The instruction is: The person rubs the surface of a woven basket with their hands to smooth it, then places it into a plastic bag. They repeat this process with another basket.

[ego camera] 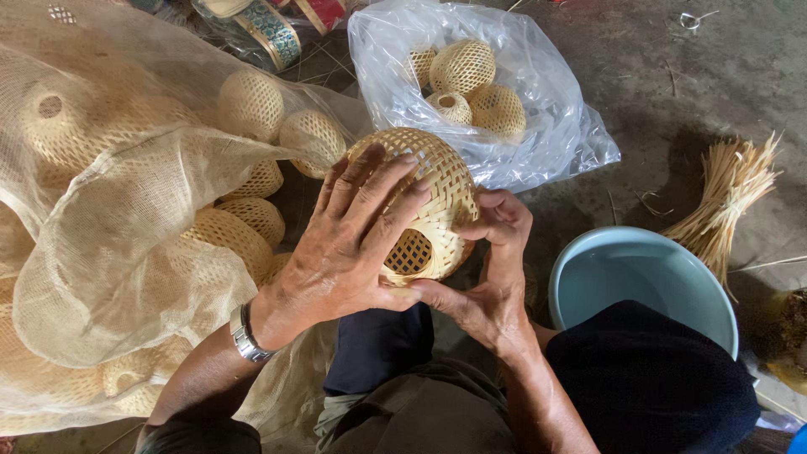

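Note:
Both my hands hold a round woven bamboo ball (437, 181) with an open lattice and a round hole facing me. My left hand (349, 240) lies spread over its left side, fingers across the top. A metal watch band sits on that wrist. My right hand (487, 269) cups the ball from the right and below, thumb near the rim of the hole. The ball hovers above my knees.
A big mesh sack (109, 219) at left holds several similar woven balls. A clear plastic bag (504, 101) behind holds more. A pale blue basin (647, 282) stands at right, a bundle of bamboo strips (727, 197) beyond it on the concrete floor.

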